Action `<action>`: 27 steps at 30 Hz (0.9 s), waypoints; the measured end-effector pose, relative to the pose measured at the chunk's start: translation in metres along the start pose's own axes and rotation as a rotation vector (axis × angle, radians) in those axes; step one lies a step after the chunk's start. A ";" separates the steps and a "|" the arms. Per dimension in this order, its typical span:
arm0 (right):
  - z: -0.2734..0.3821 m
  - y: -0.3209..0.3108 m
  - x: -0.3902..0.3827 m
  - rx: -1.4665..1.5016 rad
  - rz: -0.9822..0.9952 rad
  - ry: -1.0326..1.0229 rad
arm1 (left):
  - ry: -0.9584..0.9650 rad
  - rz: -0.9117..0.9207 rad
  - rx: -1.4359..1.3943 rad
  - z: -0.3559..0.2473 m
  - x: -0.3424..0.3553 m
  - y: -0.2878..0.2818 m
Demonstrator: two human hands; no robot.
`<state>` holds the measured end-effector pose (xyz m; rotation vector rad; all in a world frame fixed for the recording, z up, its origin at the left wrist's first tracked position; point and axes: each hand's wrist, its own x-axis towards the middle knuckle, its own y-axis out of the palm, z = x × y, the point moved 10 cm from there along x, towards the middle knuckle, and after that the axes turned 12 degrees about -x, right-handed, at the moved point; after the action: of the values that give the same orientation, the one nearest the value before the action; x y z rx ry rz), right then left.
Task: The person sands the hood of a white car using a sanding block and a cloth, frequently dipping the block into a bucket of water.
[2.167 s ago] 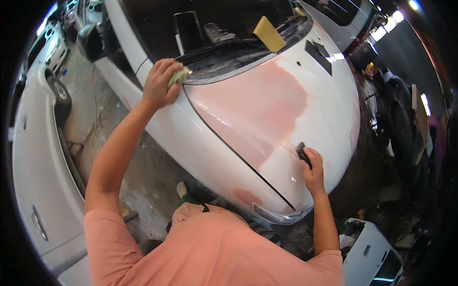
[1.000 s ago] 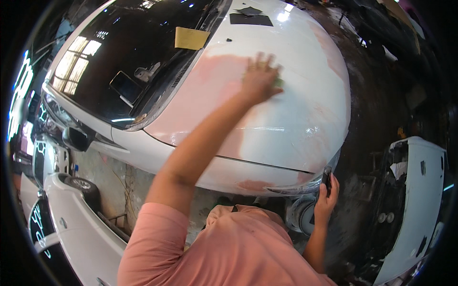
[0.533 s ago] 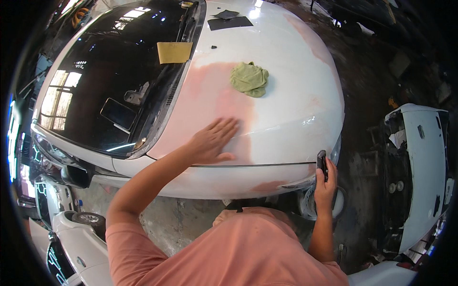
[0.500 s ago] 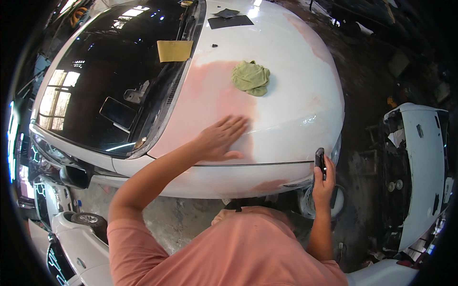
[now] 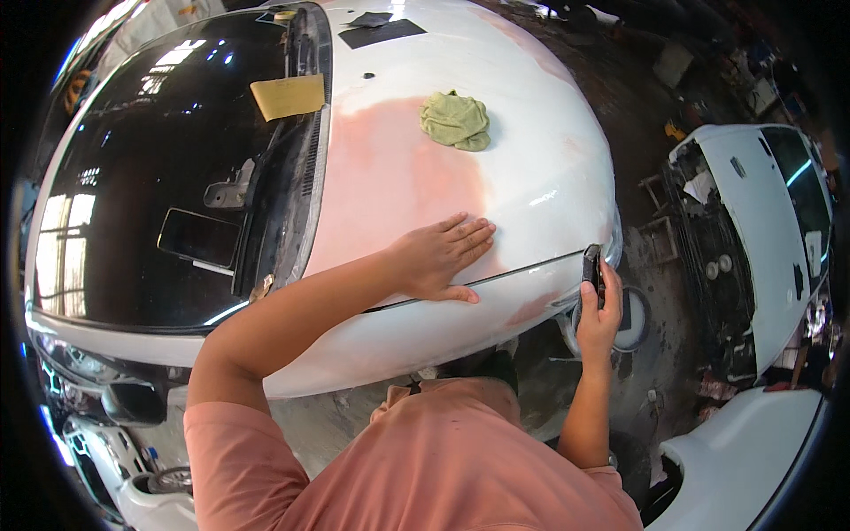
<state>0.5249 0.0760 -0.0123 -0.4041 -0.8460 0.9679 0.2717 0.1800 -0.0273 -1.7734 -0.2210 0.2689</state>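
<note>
My left hand (image 5: pixel 447 261) lies flat on the white car hood (image 5: pixel 531 115), its fingers stretched out and the thumb spread. It rests at the near edge of a sanded pinkish patch (image 5: pixel 381 168), above the seam with the fender (image 5: pixel 390 345). At the front corner of the car, my right hand (image 5: pixel 602 314) grips a black, hand-sized block (image 5: pixel 591 264) held upright; its exact kind is unclear. Farther up the hood sits a crumpled green cloth (image 5: pixel 455 121), apart from both hands.
Dark sandpaper sheets (image 5: pixel 383 34) lie on the far hood. On the dark windshield (image 5: pixel 106 159) rest a folded yellow sheet (image 5: pixel 289 96) and a phone (image 5: pixel 198 237). A round tub (image 5: pixel 631 320) stands below the front corner. Another white car (image 5: pixel 753 212) is at the right.
My left hand has slid along the hood toward the front of the car, staying flat. My right hand still grips the black block. The whole view has turned somewhat.
</note>
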 end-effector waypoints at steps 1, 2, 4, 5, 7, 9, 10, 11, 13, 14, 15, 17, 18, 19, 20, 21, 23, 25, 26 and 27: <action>0.000 -0.003 -0.005 -0.019 -0.016 0.003 | 0.004 0.004 0.002 -0.002 -0.007 0.000; 0.001 -0.007 -0.010 -0.036 -0.047 -0.015 | 0.011 0.007 0.004 -0.004 -0.012 -0.002; -0.002 -0.014 -0.017 -0.039 -0.068 0.012 | 0.017 0.030 0.006 -0.007 -0.026 -0.003; -0.001 -0.016 -0.020 -0.038 -0.078 0.026 | 0.018 0.043 0.009 -0.009 -0.033 -0.004; 0.006 -0.021 -0.023 -0.056 -0.101 0.017 | 0.022 0.067 0.011 -0.013 -0.048 -0.006; 0.014 -0.024 -0.023 -0.066 -0.112 0.007 | 0.021 0.081 0.009 -0.017 -0.063 -0.009; 0.018 -0.025 -0.024 -0.069 -0.114 0.010 | 0.021 0.084 0.005 -0.019 -0.071 -0.010; 0.022 -0.025 -0.024 -0.072 -0.112 0.011 | 0.017 0.087 -0.001 -0.021 -0.080 -0.011; 0.029 -0.023 -0.025 -0.085 -0.110 -0.004 | 0.005 0.098 -0.012 -0.025 -0.097 -0.013; 0.032 -0.021 -0.025 -0.094 -0.108 -0.022 | -0.006 0.102 -0.016 -0.026 -0.106 -0.014; 0.037 -0.019 -0.026 -0.103 -0.106 -0.040 | -0.016 0.108 -0.006 -0.028 -0.116 -0.015; 0.044 -0.013 -0.026 -0.080 -0.096 -0.044 | -0.040 0.122 0.016 -0.032 -0.135 -0.019; 0.048 -0.010 -0.026 -0.067 -0.090 -0.047 | -0.051 0.133 0.025 -0.034 -0.144 -0.019; 0.053 -0.007 -0.027 -0.056 -0.083 -0.060 | -0.062 0.144 0.034 -0.036 -0.154 -0.020; 0.058 -0.003 -0.027 -0.045 -0.078 -0.074 | -0.075 0.155 0.045 -0.038 -0.164 -0.021; 0.063 0.001 -0.027 -0.032 -0.072 -0.089 | -0.091 0.161 0.052 -0.040 -0.173 -0.022; 0.074 0.010 -0.027 -0.037 -0.039 -0.099 | -0.126 0.172 0.064 -0.046 -0.193 -0.026; 0.084 0.019 -0.026 -0.029 -0.012 -0.116 | -0.155 0.171 0.047 -0.048 -0.211 -0.028; 0.088 0.024 -0.026 -0.018 -0.002 -0.128 | -0.172 0.170 0.037 -0.050 -0.219 -0.029; 0.093 0.029 -0.026 -0.008 0.009 -0.140 | -0.185 0.170 0.053 -0.051 -0.226 -0.031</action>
<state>0.4287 0.0642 0.0152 -0.3498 -0.9761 1.0103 0.0710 0.0727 0.0273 -1.7173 -0.1938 0.5574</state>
